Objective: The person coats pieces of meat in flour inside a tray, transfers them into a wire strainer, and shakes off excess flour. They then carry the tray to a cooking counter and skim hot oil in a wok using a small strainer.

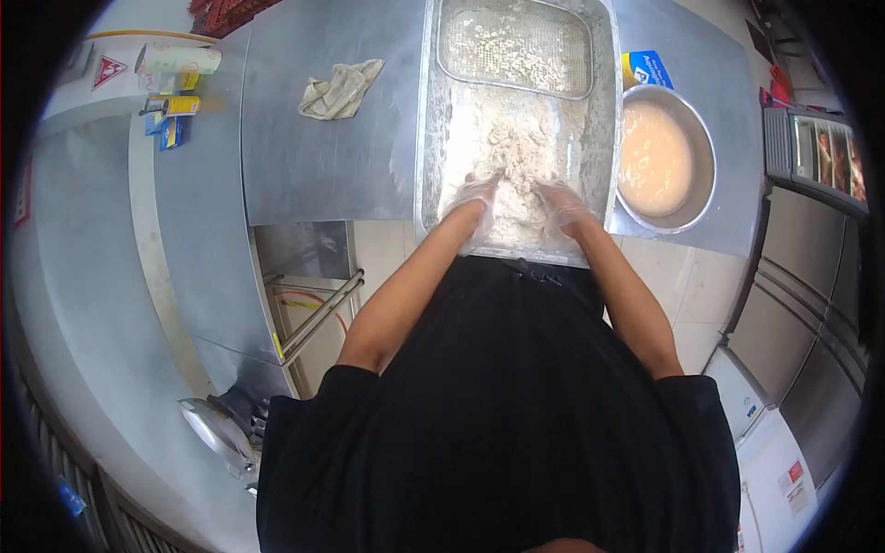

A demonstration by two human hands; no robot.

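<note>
Both hands wear clear plastic gloves and are down in white flour point(475, 124) inside a deep metal tray point(426, 120). My left hand point(477, 195) is at the near left of the tray, its fingers stretched into the flour. Opposite it, my right hand point(560, 205) reaches in from the right, fingers extended and partly covered. Between the hands lies a lumpy heap of flour-coated pieces point(521, 161); what they are under the coating I cannot tell. At the tray's far end rests a wire mesh basket point(592, 55) with floury crumbs on its mesh.
Right of the tray stands a round metal bowl point(708, 166) of pale orange liquid point(654, 157), with a blue and yellow box point(650, 69) behind it. A crumpled cloth point(339, 90) lies on the steel table point(323, 175) to the left. Bottles and boxes sit farther left.
</note>
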